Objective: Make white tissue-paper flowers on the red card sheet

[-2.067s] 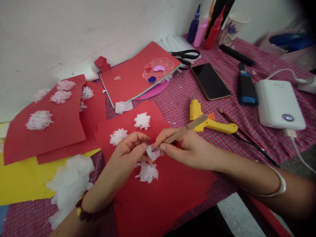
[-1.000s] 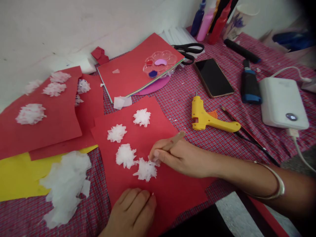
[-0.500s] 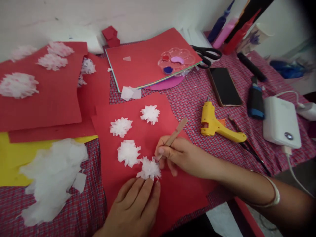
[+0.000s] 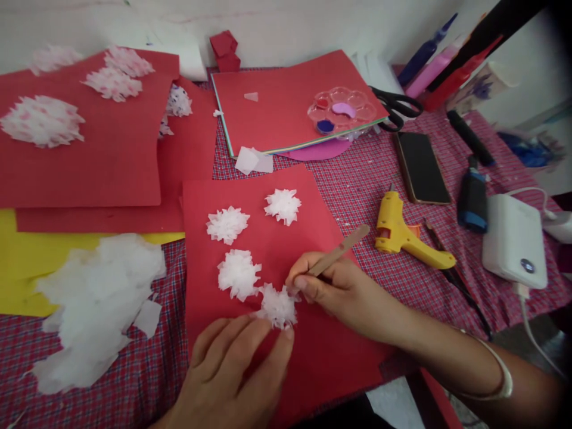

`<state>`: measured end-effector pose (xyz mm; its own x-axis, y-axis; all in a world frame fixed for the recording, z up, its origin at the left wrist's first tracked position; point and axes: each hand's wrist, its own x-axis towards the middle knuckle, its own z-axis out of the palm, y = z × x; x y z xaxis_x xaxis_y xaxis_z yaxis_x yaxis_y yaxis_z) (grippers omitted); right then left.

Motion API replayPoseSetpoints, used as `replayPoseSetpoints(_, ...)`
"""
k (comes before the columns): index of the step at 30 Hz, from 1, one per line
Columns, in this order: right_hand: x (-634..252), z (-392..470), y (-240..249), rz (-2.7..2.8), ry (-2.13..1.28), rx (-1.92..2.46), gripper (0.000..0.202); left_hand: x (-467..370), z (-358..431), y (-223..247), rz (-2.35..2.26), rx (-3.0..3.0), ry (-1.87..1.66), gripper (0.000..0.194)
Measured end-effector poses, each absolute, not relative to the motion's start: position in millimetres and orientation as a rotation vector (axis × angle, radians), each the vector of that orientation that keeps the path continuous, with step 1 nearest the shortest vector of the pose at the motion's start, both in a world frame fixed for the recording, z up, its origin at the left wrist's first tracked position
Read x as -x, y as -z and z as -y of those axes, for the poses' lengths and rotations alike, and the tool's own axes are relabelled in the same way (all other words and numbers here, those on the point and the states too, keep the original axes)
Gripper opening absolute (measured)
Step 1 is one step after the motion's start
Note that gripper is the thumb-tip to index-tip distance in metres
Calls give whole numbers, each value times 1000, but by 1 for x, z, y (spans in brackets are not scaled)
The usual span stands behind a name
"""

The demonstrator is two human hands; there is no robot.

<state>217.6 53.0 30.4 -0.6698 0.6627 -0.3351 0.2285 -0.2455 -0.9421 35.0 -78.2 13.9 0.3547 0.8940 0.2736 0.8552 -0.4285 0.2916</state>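
At far left, a back sheet [image 4: 120, 161] bears tufts with pink-marked tips; it partly covers another red sheet, and a yellow sheet [image 4: 27, 274] lies under them. A white tissue heap [image 4: 102, 298] rests on the clothed tabletop [image 4: 172, 310], within easy reach of the left hand [image 4: 232, 372]. That hand is palm down at the near side of the front sheet [image 4: 330, 363]; its grip is loose, thumb and forefinger apart at the lower edge of the lowest tuft [image 4: 277, 307], probably to steady tuft and paper. The tuft lies on the front sheet, beside three others set above it and spaced well enough to keep their fringes distinct, though the nearest almost meets it.

The right hand [image 4: 344, 292] has its grip closed on the stick [image 4: 342, 249], pinched low like a pen, presumably for fine control. The stick slants up and right, clear of the tuft; its lower end is hidden by the fingers at the tuft's right edge. Behind, the palette [image 4: 344, 110] sits on a paper pad [image 4: 277, 116], away from the hands. Farther right, the glue gun [image 4: 402, 235] lies on its side, nozzle pointing away from the wrists.
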Motion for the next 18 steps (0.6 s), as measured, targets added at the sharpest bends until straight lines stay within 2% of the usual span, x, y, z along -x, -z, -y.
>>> replayPoseSetpoints(2,-219,-53,-30,1658,-1988,1064,11,-36,77,-12,-1716,-2481,-512,32)
replayPoseSetpoints(5,-222,-54,-30,1594,-2005,1127,16,-42,77,-7,-1795,-2408,-422,31)
replayPoseSetpoints(10,-226,-55,-28,1604,-2051,1161,26,-43,78,-4,-1748,-2512,-354,39)
replayPoseSetpoints(18,-229,-53,-22,1588,-2072,1087,28,-35,73,-5,-1610,-2760,-264,47)
